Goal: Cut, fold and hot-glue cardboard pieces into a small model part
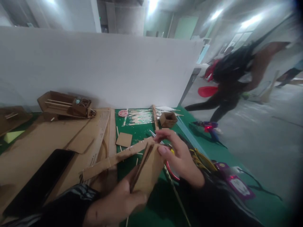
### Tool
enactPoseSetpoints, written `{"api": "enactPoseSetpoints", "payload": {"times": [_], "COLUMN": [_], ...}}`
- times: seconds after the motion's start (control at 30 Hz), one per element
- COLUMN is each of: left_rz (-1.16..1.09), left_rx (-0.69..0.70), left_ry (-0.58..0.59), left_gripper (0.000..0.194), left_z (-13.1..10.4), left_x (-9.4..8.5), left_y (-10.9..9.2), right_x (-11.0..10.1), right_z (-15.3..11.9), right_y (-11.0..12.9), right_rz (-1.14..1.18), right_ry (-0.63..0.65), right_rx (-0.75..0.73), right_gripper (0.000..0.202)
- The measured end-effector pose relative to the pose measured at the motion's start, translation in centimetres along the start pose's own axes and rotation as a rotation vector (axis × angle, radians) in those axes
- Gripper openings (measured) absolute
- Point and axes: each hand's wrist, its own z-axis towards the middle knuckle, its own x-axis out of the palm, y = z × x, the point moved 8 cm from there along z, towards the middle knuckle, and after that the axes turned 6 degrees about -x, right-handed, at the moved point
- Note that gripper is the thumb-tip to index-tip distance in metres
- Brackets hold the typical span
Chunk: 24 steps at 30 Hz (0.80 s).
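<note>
A few cardboard pieces, held together on edge and tilted, are in front of me. My left hand is closed around their lower end, thumb on the near face. At the upper corner, my right hand curls its thumb and fingers over the edge of the pieces. Just behind the hands, a long cardboard strip lies slantwise. Partly covered by my right hand is a tool with a red handle. A small square of cardboard rests on the green table.
Thin sticks in clear wrapping and a small cardboard box sit farther back. On the left are a black phone-like slab and a cardboard construction. A white partition stands behind. A blurred person is at the right.
</note>
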Motion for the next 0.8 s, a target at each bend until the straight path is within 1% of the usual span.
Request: {"api": "enactPoseSetpoints", "payload": {"times": [0.07, 0.13, 0.2, 0.3, 0.37, 0.4, 0.43, 0.47, 0.5, 0.53, 0.57, 0.63, 0.7, 0.8], "left_rz": [-0.115, -0.210, -0.266, -0.276, -0.257, -0.248, -0.244, -0.239, -0.233, -0.225, -0.219, -0.205, -0.142, 0.023], "left_rx": [-0.057, -0.098, -0.096, -0.037, 0.007, 0.009, -0.009, -0.043, -0.075, -0.087, -0.064, 0.054, 0.151, 0.170], "left_ry": [-0.018, -0.019, 0.002, 0.051, 0.144, 0.198, 0.233, 0.237, 0.209, 0.156, 0.098, 0.004, -0.046, -0.112], "left_gripper": [0.048, 0.047, 0.053, 0.059, 0.053, 0.050, 0.047, 0.046, 0.047, 0.049, 0.052, 0.056, 0.058, 0.066], "left_z": [0.4, 0.8, 1.4, 2.0, 2.0, 2.0, 1.9, 1.9, 1.9, 2.0, 2.1, 1.9, 1.6, 1.2], "left_x": [-0.7, -1.0, -1.0, -0.8, -0.1, 0.3, 0.7, 0.8, 0.8, 0.6, 0.3, 0.1, 0.3, 0.6], "left_y": [0.2, 0.6, 0.9, 0.8, 0.5, 0.5, 0.7, 1.1, 1.5, 1.9, 2.0, 1.5, 0.6, -0.3], "right_x": [0.3, 1.3, 2.3, 4.2, 5.9, 6.8, 7.5, 8.0, 8.3, 8.4, 8.3, 7.4, 6.3, 5.4], "right_z": [-0.4, -1.1, -1.6, -2.3, -3.2, -3.7, -4.1, -4.5, -4.8, -5.0, -5.1, -5.4, -5.5, -5.5], "right_y": [-1.7, -2.3, -2.0, -0.6, 0.1, 0.2, 0.1, -0.2, -0.6, -1.1, -1.7, -2.7, -3.1, -2.7], "right_rz": [0.211, 0.436, 0.582, 0.661, 0.762, 0.822, 0.873, 0.908, 0.917, 0.902, 0.861, 0.699, 0.456, 0.176], "right_ry": [0.123, 0.250, 0.315, 0.407, 0.476, 0.492, 0.487, 0.456, 0.397, 0.327, 0.242, 0.081, -0.028, -0.076], "right_rx": [0.153, 0.250, 0.280, 0.283, 0.330, 0.369, 0.415, 0.454, 0.478, 0.494, 0.498, 0.483, 0.430, 0.320], "right_gripper": [0.043, 0.046, 0.050, 0.060, 0.065, 0.065, 0.061, 0.056, 0.050, 0.045, 0.041, 0.037, 0.044, 0.064]}}
